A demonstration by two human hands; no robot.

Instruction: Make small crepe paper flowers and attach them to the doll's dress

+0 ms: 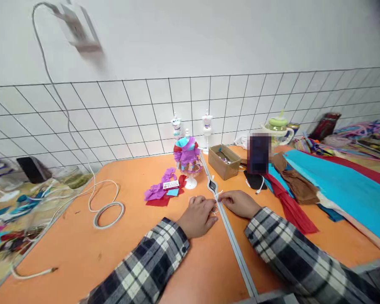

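Observation:
My left hand [199,216] rests low over the orange table, its fingers bent in toward the grey seam strip. A thin white cord [215,210] loops out by its fingertips. Just across the strip, my right hand [240,203] pinches a small white end of what looks like the same cord. Beyond my hands, a dark oval piece [212,186] lies on the strip. A small dress form [187,158] in a purple, red and blue outfit stands behind my left hand. Purple and red cloth scraps [156,192] lie beside it, with a small white-and-red box [171,185] on top.
Two more small dress forms [207,124] stand by the tiled wall. A cardboard box [224,162] holds small bits. At the right are a blurred-out upright phone [259,154], a green-lidded jug [278,131] and blue cloth [342,185]. A tape roll [109,215] and white cable lie left.

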